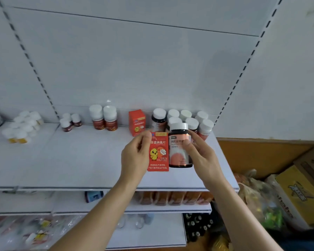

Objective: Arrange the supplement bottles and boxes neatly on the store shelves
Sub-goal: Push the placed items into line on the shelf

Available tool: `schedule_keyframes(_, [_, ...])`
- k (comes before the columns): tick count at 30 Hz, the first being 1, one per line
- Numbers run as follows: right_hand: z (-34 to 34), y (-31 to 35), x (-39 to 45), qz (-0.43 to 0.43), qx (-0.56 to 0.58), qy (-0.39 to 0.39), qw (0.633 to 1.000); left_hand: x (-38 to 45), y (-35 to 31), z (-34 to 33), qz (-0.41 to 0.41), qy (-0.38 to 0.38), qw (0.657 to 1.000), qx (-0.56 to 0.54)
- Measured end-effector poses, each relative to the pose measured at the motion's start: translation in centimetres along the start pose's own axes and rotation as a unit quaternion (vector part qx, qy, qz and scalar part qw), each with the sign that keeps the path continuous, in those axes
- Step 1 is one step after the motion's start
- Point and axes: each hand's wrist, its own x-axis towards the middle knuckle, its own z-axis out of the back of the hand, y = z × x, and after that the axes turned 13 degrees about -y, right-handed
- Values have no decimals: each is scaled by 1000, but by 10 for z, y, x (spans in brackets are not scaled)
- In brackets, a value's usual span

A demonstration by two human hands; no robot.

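Red chick-print box (158, 151) pinched in our left hand (135, 156) | dark glass jar (180, 147) gripped in our right hand (199, 153) | both above shelf (80, 160) front-right | box light, crushable; jar heavier, slick, we hold its sides

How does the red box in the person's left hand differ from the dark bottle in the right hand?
The red box is flat-sided and rectangular; the dark bottle is round. The box is red all over with a yellow chick picture; the bottle is dark with a white cap and a pink label. The left hand holds the box, the right hand the bottle. Both are held upright, side by side, above the white shelf.
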Motion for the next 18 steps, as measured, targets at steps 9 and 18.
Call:
schedule_keyframes(9, [-95, 28, -68, -25, -22, 46, 998, 7, 10, 125, 20, -8, 1000, -13])
schedule_keyframes(18, [-153, 47, -64, -70, -12, 131, 989, 29, 10, 180, 37, -57, 998, -13])
